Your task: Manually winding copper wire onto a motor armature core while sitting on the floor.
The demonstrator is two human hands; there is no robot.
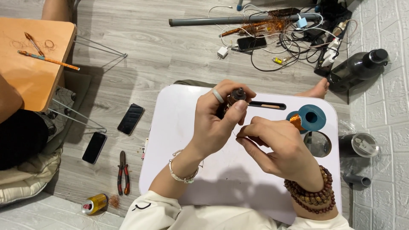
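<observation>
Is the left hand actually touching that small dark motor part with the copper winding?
Touching. The head view shows the left hand wrapped around the motor part, thumb and fingers pressed against its sides, with no gap between them.

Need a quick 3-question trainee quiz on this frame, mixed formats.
1. True or false: the left hand holds a small copper-wound motor part above the white lap table.
2. What lies on the floor nearest the drink can? A) red-handled pliers B) dark bottle C) grey tube
3. Fill in: the right hand wears a ____ bracelet.

Key: 1 true; 2 A; 3 beaded.
</observation>
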